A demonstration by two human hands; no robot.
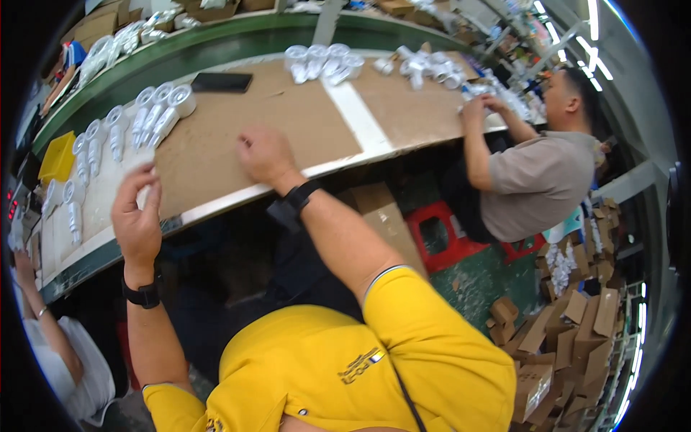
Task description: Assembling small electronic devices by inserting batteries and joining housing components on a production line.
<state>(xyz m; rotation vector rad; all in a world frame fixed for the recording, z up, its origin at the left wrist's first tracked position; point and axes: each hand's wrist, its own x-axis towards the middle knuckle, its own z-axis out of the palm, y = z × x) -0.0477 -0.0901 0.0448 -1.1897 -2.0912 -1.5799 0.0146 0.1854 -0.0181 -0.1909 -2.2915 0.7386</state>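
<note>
My left hand [137,219] is raised at the table's near edge. Its thumb and fingers close around a small whitish piece [146,160], blurred and too unclear to name. Over the brown cardboard table covering [209,147], my right hand [268,155] is curled into a loose fist, and nothing shows in it. Beyond my left hand stand white parts, each a round cup-shaped head with a narrow stem: a group of three [164,111], then a curved row of several more [93,144] toward the left. A flat black object [222,82] lies behind them.
White parts stand clustered [324,63] at the table's back; others lie in a loose pile [432,68]. A co-worker [536,165] handles parts at right; another person's arm [50,331] reaches in at left. There are a yellow bin [57,158], red stool [440,234] and cardboard boxes [561,345].
</note>
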